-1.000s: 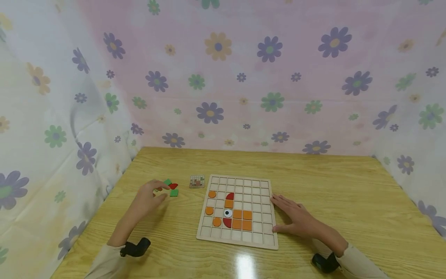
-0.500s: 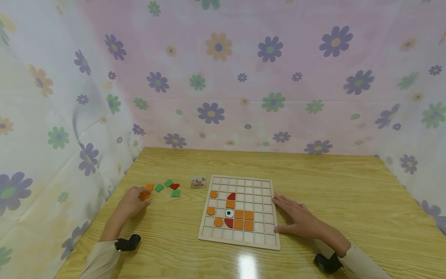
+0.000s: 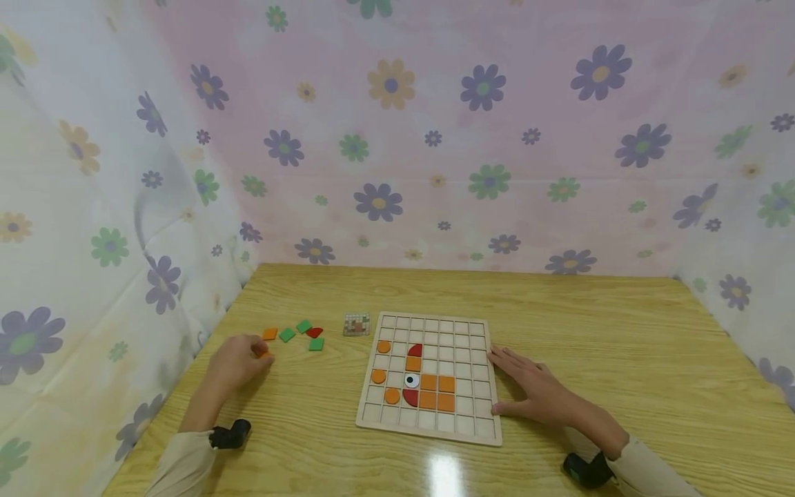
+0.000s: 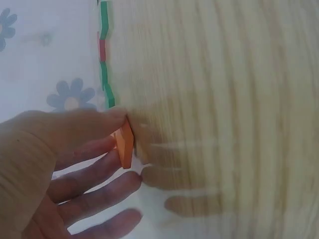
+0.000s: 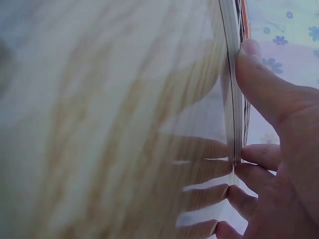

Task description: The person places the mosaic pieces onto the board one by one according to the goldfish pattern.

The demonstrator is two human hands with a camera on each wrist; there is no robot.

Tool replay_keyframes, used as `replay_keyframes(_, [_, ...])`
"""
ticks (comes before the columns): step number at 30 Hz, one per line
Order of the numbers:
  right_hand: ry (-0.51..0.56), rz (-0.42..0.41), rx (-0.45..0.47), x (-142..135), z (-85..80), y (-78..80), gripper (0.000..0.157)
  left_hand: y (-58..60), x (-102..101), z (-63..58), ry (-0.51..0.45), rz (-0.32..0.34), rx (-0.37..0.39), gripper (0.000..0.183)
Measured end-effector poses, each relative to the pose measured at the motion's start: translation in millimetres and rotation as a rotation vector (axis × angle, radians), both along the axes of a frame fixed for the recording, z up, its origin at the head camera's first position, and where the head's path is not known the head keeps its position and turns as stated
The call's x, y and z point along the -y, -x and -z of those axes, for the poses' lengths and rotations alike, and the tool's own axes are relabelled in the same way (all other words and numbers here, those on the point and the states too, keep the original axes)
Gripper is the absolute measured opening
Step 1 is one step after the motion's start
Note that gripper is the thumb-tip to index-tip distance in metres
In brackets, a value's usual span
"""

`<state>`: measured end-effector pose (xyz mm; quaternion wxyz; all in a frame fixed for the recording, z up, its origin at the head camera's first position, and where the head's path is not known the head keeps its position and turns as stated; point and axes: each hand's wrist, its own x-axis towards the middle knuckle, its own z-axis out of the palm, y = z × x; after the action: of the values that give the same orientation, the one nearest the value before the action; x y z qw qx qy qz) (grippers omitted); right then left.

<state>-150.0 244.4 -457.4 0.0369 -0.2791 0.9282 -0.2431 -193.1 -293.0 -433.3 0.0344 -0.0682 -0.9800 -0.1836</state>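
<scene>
My left hand (image 3: 232,364) is at the left of the table, thumb and fingers pinching an orange tile (image 4: 126,144). Its fingers partly cover that tile in the head view. Just beyond lie another orange tile (image 3: 270,334), several green tiles (image 3: 317,344) and a red piece (image 3: 315,333). My right hand (image 3: 537,390) rests with extended fingers against the right edge of a wooden grid board (image 3: 437,431). On the board sit orange squares (image 3: 446,402), orange discs (image 3: 392,395), two red curved pieces (image 3: 410,397) and a white eye piece (image 3: 412,380).
A small card with a printed grid pattern (image 3: 357,324) lies between the loose tiles and the board. The wood-grain table (image 3: 571,310) backs onto a flowered cloth (image 3: 435,228), which also hangs along both sides.
My left hand has moved left, away from the green and red pieces, to the orange tile it now pinches. My right hand stays at the board's edge.
</scene>
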Motion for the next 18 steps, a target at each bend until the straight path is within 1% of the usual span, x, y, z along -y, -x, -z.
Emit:
replay_keyframes(3, [0.005, -0.003, -0.003, -1, 2.2, 0.6, 0.089, -0.3, -5, -1.1, -0.012, 0.025, 0.007, 0.017])
replay_keyframes(8, [0.011, -0.01, -0.02, 1, 4.6, 1.3, 0.088, 1.8, -17, -4.6, -0.087, 0.063, 0.012, 0.017])
replay_keyframes(13, [0.007, -0.011, -0.021, 0, 4.4, 1.7, 0.088, 2.7, -38, -10.6, -0.18, 0.096, -0.027, 0.016])
replay_keyframes(18, [-0.004, -0.014, -0.011, 0, 2.1, 2.1, 0.088, 3.5, -65, -19.9, -0.254, 0.155, -0.057, 0.016])
